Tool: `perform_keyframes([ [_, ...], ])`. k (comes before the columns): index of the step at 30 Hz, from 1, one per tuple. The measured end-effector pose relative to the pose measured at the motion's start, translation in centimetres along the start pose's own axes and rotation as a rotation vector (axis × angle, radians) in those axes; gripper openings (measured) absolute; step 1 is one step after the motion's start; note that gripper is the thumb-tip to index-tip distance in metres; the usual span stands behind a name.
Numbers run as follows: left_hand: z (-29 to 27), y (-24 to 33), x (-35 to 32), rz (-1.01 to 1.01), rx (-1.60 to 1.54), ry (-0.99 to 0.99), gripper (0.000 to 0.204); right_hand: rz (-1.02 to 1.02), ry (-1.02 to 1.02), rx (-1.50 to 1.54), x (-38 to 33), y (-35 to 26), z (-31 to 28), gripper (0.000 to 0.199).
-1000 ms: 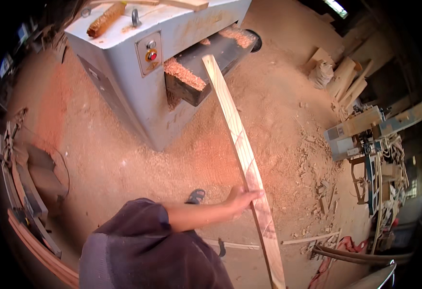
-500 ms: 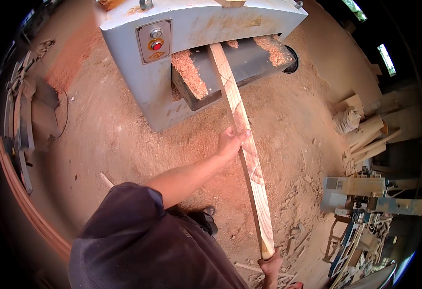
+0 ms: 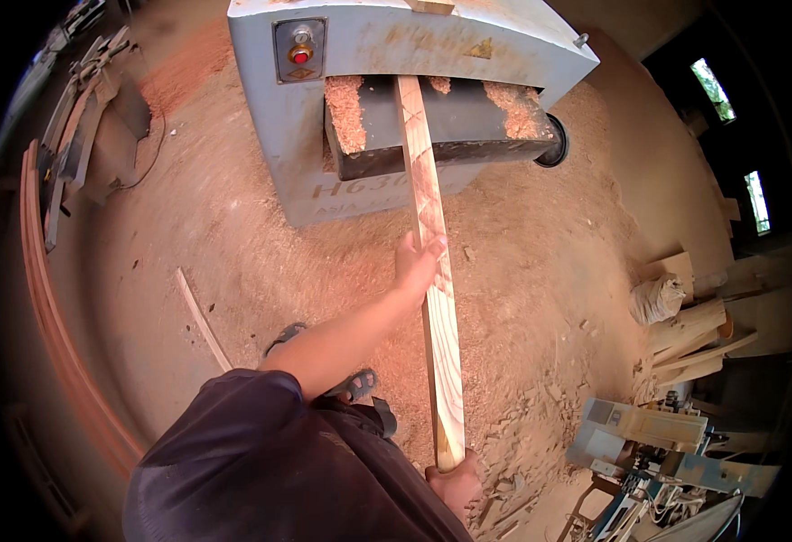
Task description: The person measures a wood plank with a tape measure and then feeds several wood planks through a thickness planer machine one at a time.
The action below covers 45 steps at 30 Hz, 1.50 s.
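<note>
A long, pale wooden board (image 3: 446,361) runs from the machine's opening back toward my body, with darker rough patches along its upper face. Its far end is hidden inside the grey-blue planer (image 3: 369,54). Midway along the board, my left hand (image 3: 417,262) is closed round its left edge, thumb over the top. At the near end my right hand (image 3: 457,483) grips the board from beneath and behind, its fingers partly hidden. Under the far part lies the planer's dark bed (image 3: 378,135).
Wood shavings (image 3: 345,113) lie on the bed. On the planer's front is a control panel (image 3: 301,51) with a red button. A thin strip (image 3: 202,316) lies on the floor at left, long planks (image 3: 53,325) beyond. Boards (image 3: 689,325) and machinery (image 3: 644,434) stand at right.
The view has turned, so the board appears straighter and farther left. My left hand now grips it closer to its near end. My right hand still holds that end.
</note>
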<state>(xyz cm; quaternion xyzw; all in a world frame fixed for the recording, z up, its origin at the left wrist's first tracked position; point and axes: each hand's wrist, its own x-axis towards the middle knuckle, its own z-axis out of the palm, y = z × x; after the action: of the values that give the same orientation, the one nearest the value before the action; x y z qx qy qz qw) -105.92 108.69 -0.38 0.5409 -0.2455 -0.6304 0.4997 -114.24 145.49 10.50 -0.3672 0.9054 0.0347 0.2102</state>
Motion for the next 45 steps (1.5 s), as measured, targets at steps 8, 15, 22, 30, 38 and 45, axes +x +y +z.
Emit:
perform_keyframes([
  [8, 0.4, -1.7, -8.1, 0.135, 0.129, -0.026, 0.045, -0.152, 0.137, -0.02, 3.0, 0.5, 0.8, 0.06],
  [15, 1.4, -0.9, -5.9, 0.141, 0.119, -0.069, 0.047, -0.202, 0.204, -0.044, 4.9, -0.9, 0.0, 0.056],
  [22, 2.3, -0.2, -3.5, 0.185, 0.189, -0.053, 0.051, -0.163, 0.243, -0.033, 6.9, -3.8, -1.9, 0.051],
  [30, 3.5, 0.8, -0.5, 0.097, 0.183, -0.106, 0.06, -0.18, 0.293, -0.071, 10.1, -5.2, -2.7, 0.05],
  [38, 1.4, 3.3, 1.1, -0.101, 0.082, -0.402, 0.069, -0.204, 0.322, -0.089, 13.1, -6.6, -3.7, 0.051],
  [45, -13.4, -3.9, 1.9, -0.328, 0.058, -0.389, 0.048, -0.205, 0.325, -0.108, 14.7, -7.4, -4.0, 0.056],
])
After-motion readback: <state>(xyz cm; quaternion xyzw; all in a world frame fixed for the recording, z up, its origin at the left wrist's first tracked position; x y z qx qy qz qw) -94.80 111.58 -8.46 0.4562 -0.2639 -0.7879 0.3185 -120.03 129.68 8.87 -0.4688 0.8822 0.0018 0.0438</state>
